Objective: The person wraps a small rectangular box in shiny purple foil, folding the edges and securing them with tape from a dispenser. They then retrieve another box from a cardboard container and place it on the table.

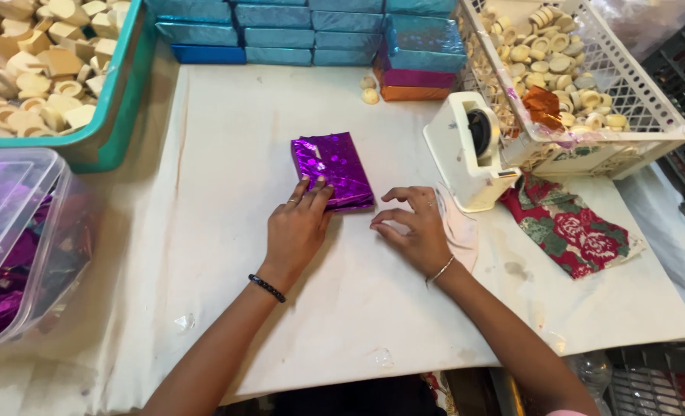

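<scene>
Left hand (296, 227): we press flat fingers on the purple foil packet (333, 169).
Right hand (413, 231): ours, loosely spread, empty, on the white table (204, 231).

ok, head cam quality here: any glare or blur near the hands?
Head view: the purple foil packet throws bright speckled glare; the left hand pressing on it and the right hand on the white table are sharp, with soft shadows; the clear tub at the left edge is hazy and stretched.
</scene>
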